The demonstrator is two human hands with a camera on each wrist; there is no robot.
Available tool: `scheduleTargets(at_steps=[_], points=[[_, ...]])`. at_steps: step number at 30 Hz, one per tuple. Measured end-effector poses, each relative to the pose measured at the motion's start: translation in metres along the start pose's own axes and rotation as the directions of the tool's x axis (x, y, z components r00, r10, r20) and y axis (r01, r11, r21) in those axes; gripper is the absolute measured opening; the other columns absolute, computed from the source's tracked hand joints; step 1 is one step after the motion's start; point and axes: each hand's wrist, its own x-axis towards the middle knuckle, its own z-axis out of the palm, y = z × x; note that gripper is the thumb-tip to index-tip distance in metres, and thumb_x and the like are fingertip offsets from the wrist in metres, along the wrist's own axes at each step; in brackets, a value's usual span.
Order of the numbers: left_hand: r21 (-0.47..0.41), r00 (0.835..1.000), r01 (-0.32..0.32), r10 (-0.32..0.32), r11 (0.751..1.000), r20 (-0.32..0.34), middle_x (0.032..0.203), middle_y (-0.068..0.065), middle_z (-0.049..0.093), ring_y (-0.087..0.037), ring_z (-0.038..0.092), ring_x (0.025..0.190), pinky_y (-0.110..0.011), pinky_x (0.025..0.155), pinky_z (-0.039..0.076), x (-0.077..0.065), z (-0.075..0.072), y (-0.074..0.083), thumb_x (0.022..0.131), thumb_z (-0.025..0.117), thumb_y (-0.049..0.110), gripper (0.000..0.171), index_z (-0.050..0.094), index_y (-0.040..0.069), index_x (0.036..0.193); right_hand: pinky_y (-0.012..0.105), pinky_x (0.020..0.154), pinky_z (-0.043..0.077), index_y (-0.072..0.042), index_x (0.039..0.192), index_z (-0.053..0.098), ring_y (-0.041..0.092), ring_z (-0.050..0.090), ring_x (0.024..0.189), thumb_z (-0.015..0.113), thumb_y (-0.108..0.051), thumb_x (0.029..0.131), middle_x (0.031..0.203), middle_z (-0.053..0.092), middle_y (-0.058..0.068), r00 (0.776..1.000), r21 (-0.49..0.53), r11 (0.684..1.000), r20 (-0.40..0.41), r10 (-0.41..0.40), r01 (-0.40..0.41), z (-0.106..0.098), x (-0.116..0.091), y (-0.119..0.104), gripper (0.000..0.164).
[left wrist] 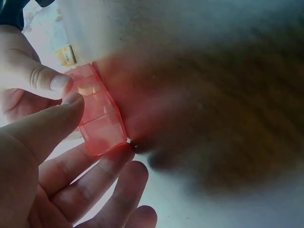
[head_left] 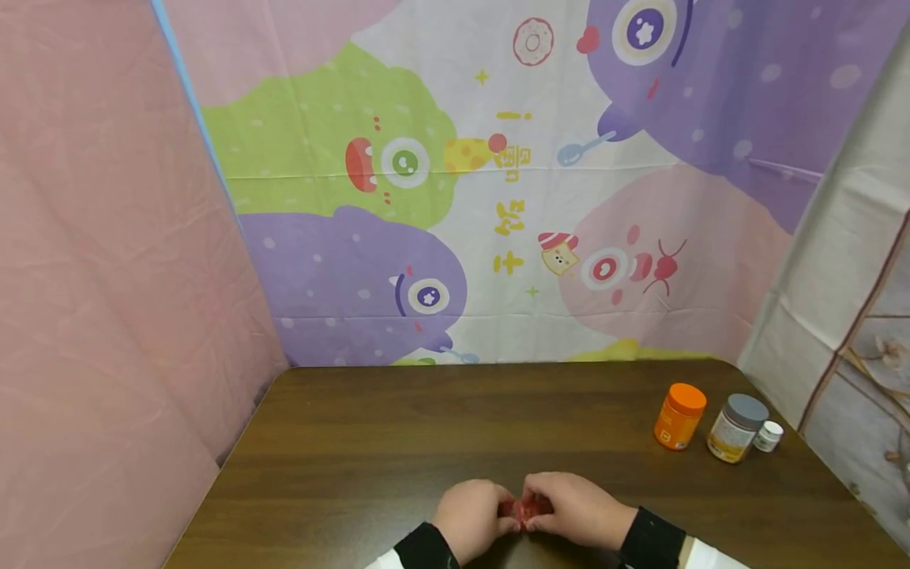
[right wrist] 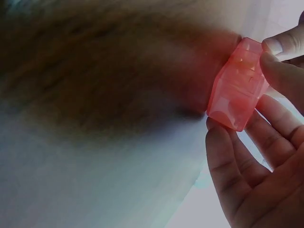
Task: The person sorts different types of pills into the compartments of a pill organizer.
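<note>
Near the table's front edge, both hands hold a translucent red pill box (head_left: 524, 514) between them. In the left wrist view the pill box (left wrist: 103, 130) shows dividing walls, with a pale piece in one compartment. My left hand (head_left: 469, 518) pinches one end, thumb on top and fingertips below. My right hand (head_left: 581, 512) grips the other end likewise; in the right wrist view the pill box (right wrist: 236, 95) has its thumb and fingertips on it. The two thumb tips sit close together. In the head view the fingers hide much of the box.
On the brown table (head_left: 398, 427), at the right, stand an orange jar (head_left: 680, 417), a grey-lidded jar (head_left: 737, 428) and a small white-capped bottle (head_left: 768, 436). A printed cartoon curtain (head_left: 483, 332) hangs behind the table, with a pink curtain (head_left: 128, 316) at the left.
</note>
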Motion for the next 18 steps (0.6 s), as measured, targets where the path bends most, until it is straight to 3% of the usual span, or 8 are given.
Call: scheduleTargets(at_steps=[11,18], points=[[-0.007,1.0,-0.002,0.002,1.0,0.01,0.076,0.015,0.066,0.0,0.056,0.067,-0.024,0.06,0.045,0.0001,-0.0029,0.001,0.081,0.081,0.036,0.016,0.078,0.023,0.091,0.023,0.06,0.042,-0.026,0.093,0.06,0.001,0.049,0.068,0.076,-0.036,0.086,0.079,0.054,-0.012,1.0,0.028,1.0,-0.011,0.005,-0.005,0.0012,0.0,0.0002,0.021],[0.01,1.0,0.003,-0.003,1.0,0.021,0.08,0.014,0.068,-0.001,0.058,0.07,-0.025,0.061,0.046,-0.0002,-0.0049,0.002,0.082,0.08,0.037,0.02,0.078,0.022,0.094,0.024,0.067,0.046,-0.023,0.107,0.062,0.001,0.051,0.077,0.077,-0.035,0.086,0.094,0.056,-0.013,1.0,0.026,1.0,-0.009,0.01,-0.01,-0.0009,-0.0071,0.0039,0.029]])
